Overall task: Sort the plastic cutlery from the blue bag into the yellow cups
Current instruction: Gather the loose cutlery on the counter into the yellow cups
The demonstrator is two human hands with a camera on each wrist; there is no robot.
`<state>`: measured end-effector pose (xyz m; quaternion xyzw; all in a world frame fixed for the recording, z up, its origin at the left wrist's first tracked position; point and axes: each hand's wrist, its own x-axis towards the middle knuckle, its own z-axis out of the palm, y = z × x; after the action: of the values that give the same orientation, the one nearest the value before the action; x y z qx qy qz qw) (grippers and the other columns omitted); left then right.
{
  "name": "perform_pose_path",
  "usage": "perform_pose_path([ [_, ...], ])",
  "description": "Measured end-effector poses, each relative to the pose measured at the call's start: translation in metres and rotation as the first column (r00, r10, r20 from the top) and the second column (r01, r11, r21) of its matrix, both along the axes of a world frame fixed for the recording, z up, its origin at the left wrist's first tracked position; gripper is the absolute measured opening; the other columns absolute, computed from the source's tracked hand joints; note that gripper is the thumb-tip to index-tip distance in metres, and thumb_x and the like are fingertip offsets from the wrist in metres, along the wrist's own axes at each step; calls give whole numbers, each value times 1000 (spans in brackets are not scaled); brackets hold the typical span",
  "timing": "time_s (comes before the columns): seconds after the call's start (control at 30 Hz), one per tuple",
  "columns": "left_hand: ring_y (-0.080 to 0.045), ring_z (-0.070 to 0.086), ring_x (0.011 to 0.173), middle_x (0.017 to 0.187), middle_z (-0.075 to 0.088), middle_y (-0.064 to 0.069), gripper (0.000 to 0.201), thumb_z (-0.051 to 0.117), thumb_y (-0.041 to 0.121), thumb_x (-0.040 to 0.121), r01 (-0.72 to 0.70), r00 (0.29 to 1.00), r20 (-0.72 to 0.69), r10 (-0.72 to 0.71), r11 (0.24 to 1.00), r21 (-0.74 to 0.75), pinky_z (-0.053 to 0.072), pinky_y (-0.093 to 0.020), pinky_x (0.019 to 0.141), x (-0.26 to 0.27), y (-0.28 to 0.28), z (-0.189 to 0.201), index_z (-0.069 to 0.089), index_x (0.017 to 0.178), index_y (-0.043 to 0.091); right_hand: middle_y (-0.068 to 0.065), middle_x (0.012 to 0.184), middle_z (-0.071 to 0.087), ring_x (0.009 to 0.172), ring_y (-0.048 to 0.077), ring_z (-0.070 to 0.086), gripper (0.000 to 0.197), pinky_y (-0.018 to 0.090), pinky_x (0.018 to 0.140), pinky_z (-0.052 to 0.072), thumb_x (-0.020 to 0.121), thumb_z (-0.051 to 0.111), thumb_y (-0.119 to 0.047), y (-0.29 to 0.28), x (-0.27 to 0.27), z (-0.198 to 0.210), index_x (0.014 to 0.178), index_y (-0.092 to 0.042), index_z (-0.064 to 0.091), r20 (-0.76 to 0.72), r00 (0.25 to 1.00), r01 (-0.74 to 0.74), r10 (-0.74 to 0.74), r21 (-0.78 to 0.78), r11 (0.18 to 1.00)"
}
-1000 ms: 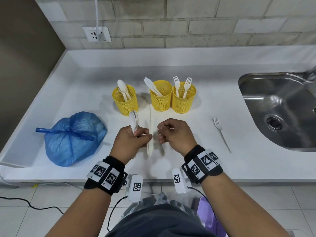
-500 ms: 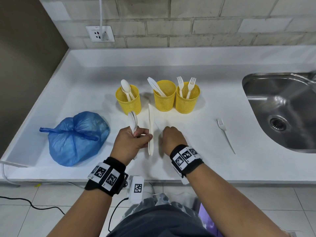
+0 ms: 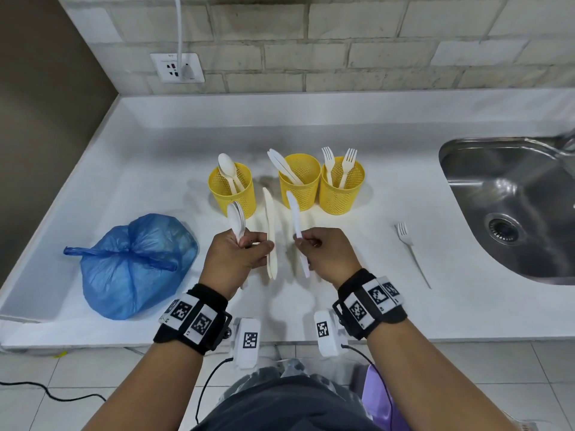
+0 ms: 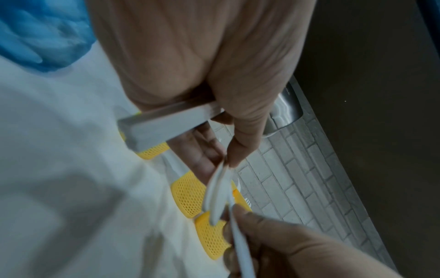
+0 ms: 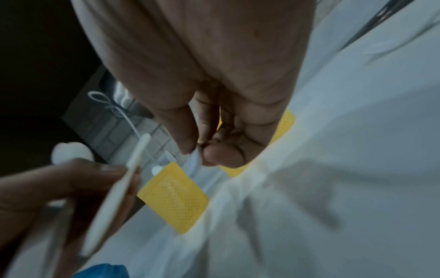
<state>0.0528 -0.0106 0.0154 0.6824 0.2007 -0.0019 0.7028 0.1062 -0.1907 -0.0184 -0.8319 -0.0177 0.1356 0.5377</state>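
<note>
Knife separated from the held cutlery, ready for its cup.

The right hand (image 3: 323, 253) pinches one knife (image 3: 295, 223); beside it the left hand (image 3: 238, 259) grips spoons (image 3: 236, 220) and another knife (image 3: 271, 234). Ahead stand the yellow cups (image 3: 300, 181); the blue bag (image 3: 133, 262) lies left. Next, judged: drop it blade-up into the knife cup.

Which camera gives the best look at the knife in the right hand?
The head view: the knife shows almost whole, pinched in the right hand. The right wrist view shows only a blurred bit at the fingers; the left wrist view shows its handle, blurred.
</note>
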Motion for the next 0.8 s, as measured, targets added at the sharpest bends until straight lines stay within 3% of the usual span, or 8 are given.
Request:
perform_pose_path([
  [0.07,-34,71,85,87,69,-18,53,74,-9,84,11,1000,-4,-11,1000,-13,60,-57,87,7,1,0,51,49,22,18,70,60,62,21,57,19,46,64,58,92,69,-19,2,-2,15,99,-3,74,12,1000,9,-10,118,993],
  [0.13,-43,73,94,97,72,-27,38,75,-7,85,41,999,0,-41,999,-22,59,-60,89,15,1,1,55,59,13,12,75,65,62,16,62,21,38,60,59,92,73,-11,5,-2,27,113,-11,71,-13,1000,17,-15,207,978],
  [0.23,-46,74,95,99,74,-30,25,74,-7,87,106,994,41,-104,993,-48,60,-55,88,24,0,5,66,68,6,19,83,69,56,14,60,17,34,54,56,89,77,-10,12,1,35,103,-14,68,-13,999,39,-36,261,965],
  [0.4,-29,78,78,82,78,-11,33,73,-8,85,215,972,123,-200,970,-116,62,-31,73,33,1,20,75,62,15,10,85,65,52,10,61,13,25,51,52,88,80,-10,23,8,31,95,-11,69,-47,996,81,-69,326,942],
  [0.5,-28,78,83,86,78,-9,30,77,2,79,222,971,125,-206,965,-136,62,-36,77,38,8,20,69,56,19,9,87,63,54,14,62,15,31,56,55,88,80,-10,30,12,31,97,-9,69,-78,992,124,-103,354,927],
  [0.6,-31,76,90,92,79,-10,33,75,3,82,253,963,122,-238,959,-124,62,-44,86,42,15,20,70,55,22,8,86,65,60,17,64,15,32,57,54,90,78,-8,35,17,32,101,-8,67,-153,984,152,-95,417,896],
  [0.7,-33,76,91,97,78,-13,41,78,8,76,267,961,117,-252,954,-138,61,-49,89,45,24,20,49,50,22,15,90,64,66,21,67,16,31,57,54,90,76,-3,39,23,34,103,-2,66,-230,972,149,-38,488,860],
  [0.8,-39,75,93,102,76,-15,50,74,-3,83,284,956,117,-269,949,-138,60,-54,90,48,33,14,35,59,17,18,87,64,64,21,67,15,29,56,54,89,73,2,41,27,39,100,-2,65,-286,958,158,12,562,812],
])
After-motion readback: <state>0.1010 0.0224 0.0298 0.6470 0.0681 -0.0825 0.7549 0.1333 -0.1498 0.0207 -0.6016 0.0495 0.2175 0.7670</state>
